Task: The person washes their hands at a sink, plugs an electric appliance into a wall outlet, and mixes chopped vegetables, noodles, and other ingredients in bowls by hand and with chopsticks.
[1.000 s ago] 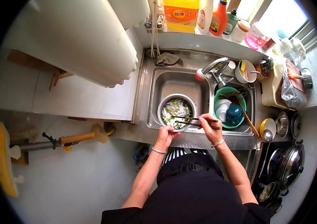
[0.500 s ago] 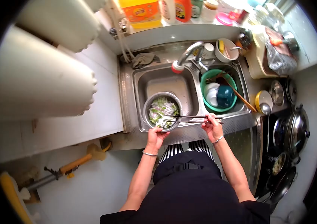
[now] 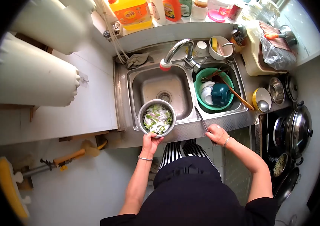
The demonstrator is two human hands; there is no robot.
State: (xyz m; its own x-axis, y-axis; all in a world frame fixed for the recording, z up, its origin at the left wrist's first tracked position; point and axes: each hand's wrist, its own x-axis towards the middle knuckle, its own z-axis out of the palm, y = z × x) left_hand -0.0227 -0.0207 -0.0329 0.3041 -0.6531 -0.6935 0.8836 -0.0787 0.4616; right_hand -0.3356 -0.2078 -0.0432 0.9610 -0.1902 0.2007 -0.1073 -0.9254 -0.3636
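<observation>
My left hand (image 3: 152, 143) grips the near rim of a round metal bowl (image 3: 140, 119), thumb over the edge. Sliced white and green vegetables (image 3: 157, 119) fill the bowl, which is held over the front edge of the left sink basin (image 3: 160, 84). To the right, my right hand (image 3: 217, 134) is closed around dark chopsticks (image 3: 202, 119). Their tips point up and to the left, away from the bowl, near the sink divider.
A green basin (image 3: 201, 103) with dishes and a wooden spatula sits in the right sink. The faucet (image 3: 179, 47) arches behind. At right are a yellow bowl (image 3: 257, 98), a ladle (image 3: 267, 124) and a lidded pot (image 3: 299, 130). Bottles line the sill.
The chopsticks have left the bowl and turned from lying sideways to pointing upward. My right hand is lower and farther from the bowl. The camera view has shifted.
</observation>
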